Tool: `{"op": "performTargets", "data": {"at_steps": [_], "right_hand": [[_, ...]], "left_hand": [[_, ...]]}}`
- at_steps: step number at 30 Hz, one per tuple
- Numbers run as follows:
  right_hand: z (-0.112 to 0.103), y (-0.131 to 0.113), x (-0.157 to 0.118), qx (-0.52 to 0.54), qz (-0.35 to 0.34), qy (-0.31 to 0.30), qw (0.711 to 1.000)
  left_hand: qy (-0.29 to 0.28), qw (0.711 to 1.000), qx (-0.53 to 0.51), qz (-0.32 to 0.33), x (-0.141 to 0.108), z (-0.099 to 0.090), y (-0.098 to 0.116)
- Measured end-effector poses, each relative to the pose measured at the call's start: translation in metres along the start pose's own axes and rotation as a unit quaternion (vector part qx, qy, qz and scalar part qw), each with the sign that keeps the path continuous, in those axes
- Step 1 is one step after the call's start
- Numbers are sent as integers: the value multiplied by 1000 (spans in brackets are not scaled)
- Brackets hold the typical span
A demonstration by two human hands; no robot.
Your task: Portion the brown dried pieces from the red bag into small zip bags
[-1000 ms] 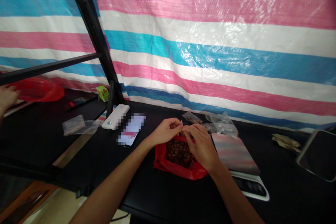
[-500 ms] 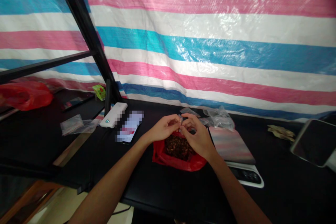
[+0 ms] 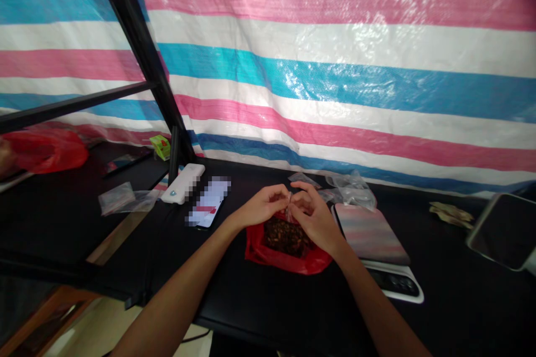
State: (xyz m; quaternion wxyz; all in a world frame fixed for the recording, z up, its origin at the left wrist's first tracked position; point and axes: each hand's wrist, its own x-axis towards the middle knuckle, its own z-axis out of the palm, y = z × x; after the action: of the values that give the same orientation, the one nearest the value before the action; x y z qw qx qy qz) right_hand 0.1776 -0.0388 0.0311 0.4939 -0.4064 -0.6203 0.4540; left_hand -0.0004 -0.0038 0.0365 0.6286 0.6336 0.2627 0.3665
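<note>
My left hand (image 3: 266,204) and my right hand (image 3: 316,215) meet over an open red plastic bag (image 3: 288,265). Both are closed in a pinch on a small clear plastic bag (image 3: 288,203), whose lower part is mostly hidden by my fingers. Inside the red bag lies a heap of small brown dried pieces (image 3: 285,235), too small for me to name. My right wrist is beside the red bag's right edge. Close to that wrist is a digital scale (image 3: 412,290) with a flat pinkish-grey plate (image 3: 371,228).
Clear plastic bags (image 3: 352,189) lie behind the scale. Left of my hands are a phone (image 3: 209,203) and a white power bank (image 3: 183,183). To the right are a crumpled brownish scrap (image 3: 450,215) and a dark-screened device (image 3: 505,231). Another person's hand (image 3: 5,157) is by a red bag (image 3: 50,150).
My fingertips have shifted slightly, and more of the small clear bag shows between them. The whole view has moved a little. At the far left, more of the other person's hand shows.
</note>
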Motion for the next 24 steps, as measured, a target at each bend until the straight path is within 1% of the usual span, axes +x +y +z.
{"op": "performTargets", "data": {"at_steps": [3, 7, 12, 18, 21, 24], "right_hand": [[1, 1, -2, -12, 3, -11, 1000], [2, 1, -3, -35, 11, -17, 999], [0, 1, -2, 0, 24, -22, 999], [-3, 6, 0, 11, 25, -2, 1000], [-3, 7, 0, 5, 22, 4, 1000], [-3, 6, -1, -6, 18, 5, 1000]], "left_hand": [[-19, 1000, 0, -19, -1, -3, 0], [-26, 999, 32, -13, -1, -7, 1], [-26, 999, 42, -13, 0, -10, -1], [-58, 997, 51, -17, -3, -12, -2], [-59, 996, 56, -25, -4, -11, -1], [-63, 994, 90, -26, -4, -11, -3]]}}
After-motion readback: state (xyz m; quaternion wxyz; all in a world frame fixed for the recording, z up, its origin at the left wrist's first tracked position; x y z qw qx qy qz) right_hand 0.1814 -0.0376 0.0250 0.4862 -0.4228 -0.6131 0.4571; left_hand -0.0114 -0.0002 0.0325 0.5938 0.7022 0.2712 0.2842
